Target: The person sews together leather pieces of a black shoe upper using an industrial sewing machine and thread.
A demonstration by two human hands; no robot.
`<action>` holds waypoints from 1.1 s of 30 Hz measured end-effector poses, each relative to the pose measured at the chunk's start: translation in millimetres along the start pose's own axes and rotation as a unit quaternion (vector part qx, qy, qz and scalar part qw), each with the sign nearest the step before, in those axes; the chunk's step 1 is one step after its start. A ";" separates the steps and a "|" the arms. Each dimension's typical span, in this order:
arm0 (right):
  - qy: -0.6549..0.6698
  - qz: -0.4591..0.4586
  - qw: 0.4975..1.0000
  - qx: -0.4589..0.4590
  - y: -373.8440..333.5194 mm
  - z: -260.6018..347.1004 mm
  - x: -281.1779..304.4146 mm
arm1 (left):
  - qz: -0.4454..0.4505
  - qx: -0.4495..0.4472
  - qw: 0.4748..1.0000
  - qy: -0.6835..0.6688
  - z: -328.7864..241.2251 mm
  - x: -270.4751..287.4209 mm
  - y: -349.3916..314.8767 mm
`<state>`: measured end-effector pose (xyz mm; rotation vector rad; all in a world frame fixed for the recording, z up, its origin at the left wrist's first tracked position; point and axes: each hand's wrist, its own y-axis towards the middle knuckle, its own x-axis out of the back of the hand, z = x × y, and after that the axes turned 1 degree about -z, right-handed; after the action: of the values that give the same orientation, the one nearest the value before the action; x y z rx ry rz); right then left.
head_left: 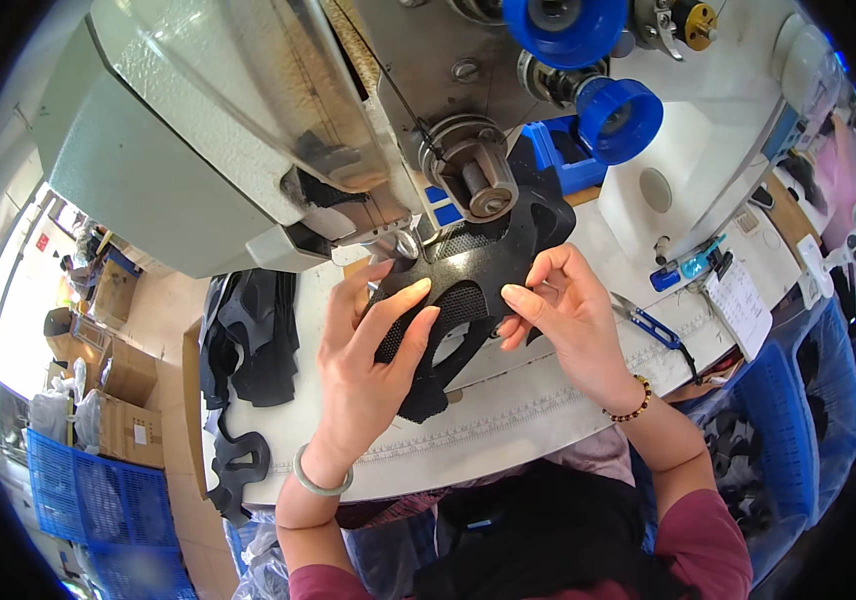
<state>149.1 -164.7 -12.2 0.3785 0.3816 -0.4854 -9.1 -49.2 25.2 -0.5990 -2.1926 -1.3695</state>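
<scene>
A black shoe upper (461, 267) with mesh panels lies beneath the head of a sewing machine (203, 130), its far part hidden by the machine. My left hand (368, 335) is on its left side, fingers spread and tips resting on the material beside the needle area. At the right edge, my right hand (566, 310) pinches the upper, thumb on top and the other fingers curled under it. A dark strap-like part of the piece hangs toward me between the hands.
Black cut pieces (248, 335) are stacked on the left of the white table (508, 440). Blue-handled thread snips (648, 322) lie right of my right hand, near a paper sheet (738, 305). Blue thread cones (618, 120) stand above. Blue crates (788, 430) flank the table's right side.
</scene>
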 end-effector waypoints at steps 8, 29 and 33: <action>-0.001 -0.005 1.000 -0.008 0.9 5.5 -7.7 | -0.026 -0.056 0.998 0.033 8.0 -1.5 -0.2; 0.096 0.057 0.981 -0.157 37.3 3.9 8.9 | -0.021 -0.146 0.988 0.050 24.3 -1.9 8.6; 0.107 0.047 0.983 -0.143 37.1 -4.9 19.3 | -0.027 -0.153 0.986 0.059 24.9 -3.3 11.0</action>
<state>182.7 -139.4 -15.3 0.1677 0.6315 -0.2920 -4.1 -22.5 21.4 -0.5526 -1.9324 -1.7406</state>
